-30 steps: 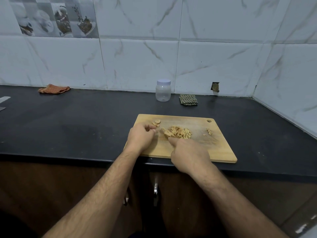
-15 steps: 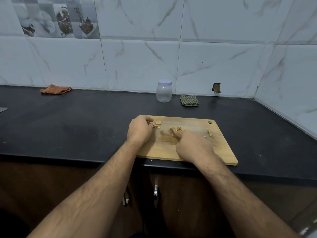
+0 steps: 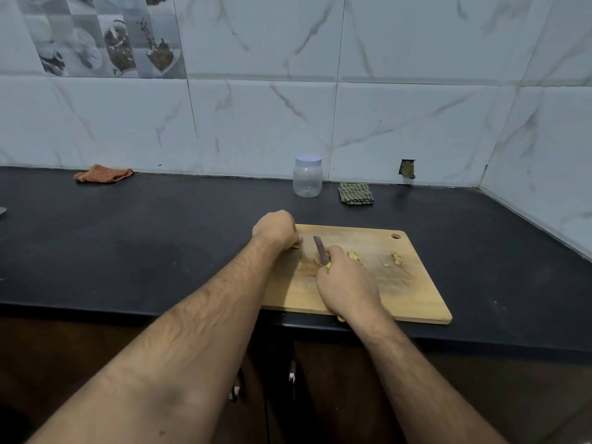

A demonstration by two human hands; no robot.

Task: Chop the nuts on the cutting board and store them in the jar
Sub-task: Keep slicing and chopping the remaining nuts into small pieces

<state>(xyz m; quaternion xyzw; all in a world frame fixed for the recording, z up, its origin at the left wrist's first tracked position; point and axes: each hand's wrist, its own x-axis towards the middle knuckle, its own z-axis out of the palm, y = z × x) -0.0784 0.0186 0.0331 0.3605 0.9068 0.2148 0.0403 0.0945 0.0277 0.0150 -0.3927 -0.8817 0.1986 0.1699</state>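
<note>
On the dark counter, close to its near edge, lies a wooden cutting board with a small round hole in its far right corner. Both bare forearms of the person reach over it from the near side.

The right hand is curled around a knife. Only a short part of the dark blade shows, pointing away and a little to the left, and a bit of yellow handle shows at the fingers and again under the wrist. The blade comes down near the middle of the board, on a spot where the wood looks darker.

The left hand sits at the far left corner of the board, its fingers curled in — the knuckles face up. Something pale shows just at the fingertips, but I cannot tell if the hand pinches it or only rests beside it.

Chopped nuts lie in a small heap just to the right of the knife hand, partly hidden by it. A second, smaller group of nut pieces lies more to the right, apart from the first.

Farther back, by the tiled wall, stands the jar — clear plastic, with its pale lid on, well apart from the board. Just right of it lies a folded green checked cloth. Far to the left, also against the wall, is an orange cloth.
</note>
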